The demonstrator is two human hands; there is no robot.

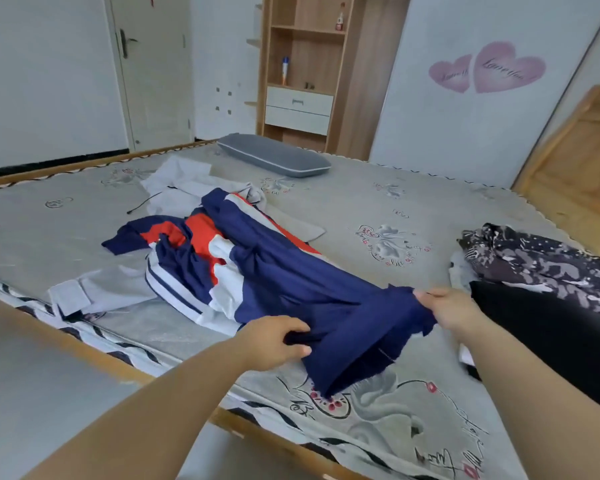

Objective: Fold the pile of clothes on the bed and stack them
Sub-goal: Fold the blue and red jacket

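Over the bed (326,199), both outstretched hands' grips pinch the navy garment's (309,292) hem.

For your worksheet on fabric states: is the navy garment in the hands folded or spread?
Neither: bunched, unfolded. The navy garment trails rumpled from the pile, pinched by left hand and right hand.

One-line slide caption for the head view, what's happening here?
Both hands, left hand and right hand, grip the near edge of a navy garment stretched across the bed.
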